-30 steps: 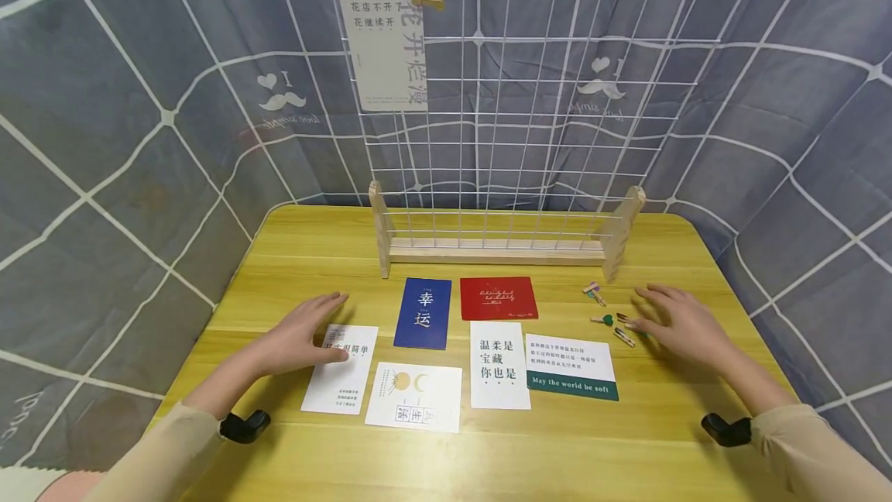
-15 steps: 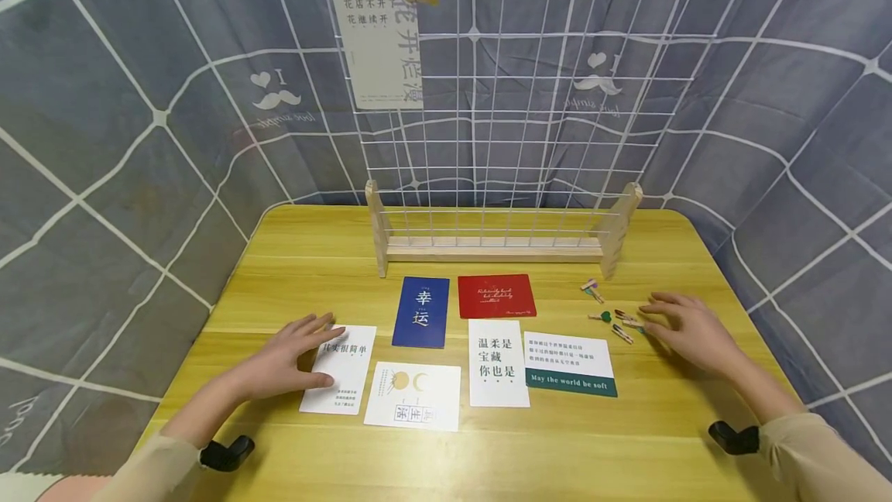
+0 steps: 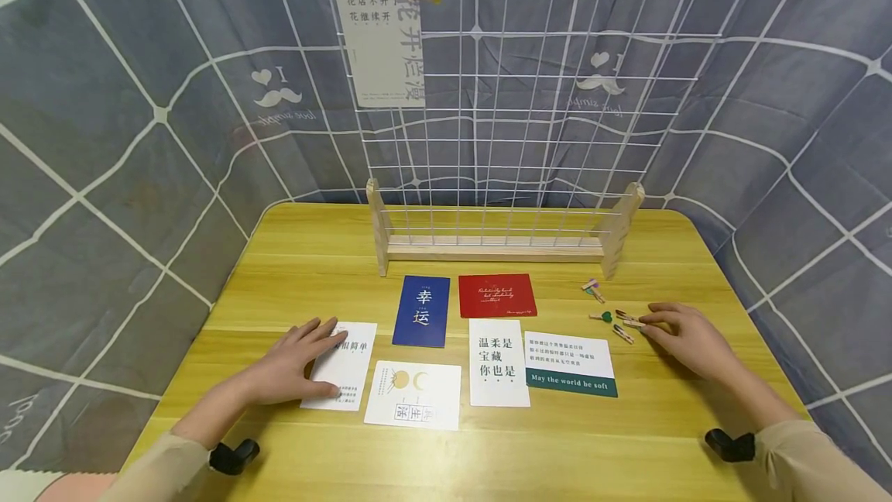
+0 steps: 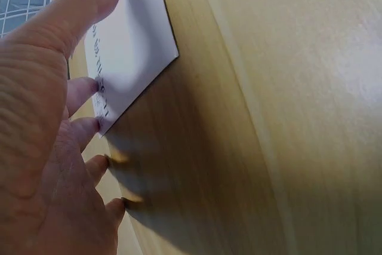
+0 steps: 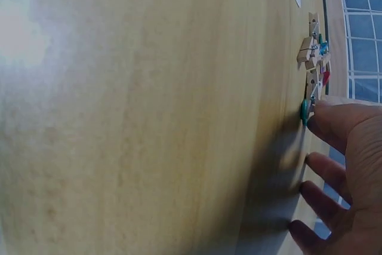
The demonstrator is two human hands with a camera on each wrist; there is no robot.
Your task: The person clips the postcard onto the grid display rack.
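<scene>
**Left grip (image 3: 293, 369) over a white card (image 3: 348, 367), right grip (image 3: 686, 335) at a wooden clip (image 3: 630, 323)**

Card: white, rectangular, large dark characters across the upper part, smaller lines toward the lower right. Lies on the yellow wood-grain surface (image 3: 488, 459), slightly askew.

Clip: small, pale wood; the right wrist view shows its metal spring and a green piece at the end by my thumb. Part of a loose cluster; a clip with a green heart (image 3: 607, 318) lies to its left.

Card partly under my left grip: fingers spread at its upper left edge, thumb over its lower half, nothing grasped.

Clip's end sits at my right thumb and forefinger tips, remaining fingers apart. Whether I pinch it, I cannot tell.

Just right of the card: a moon-design card (image 3: 435, 401).
</scene>
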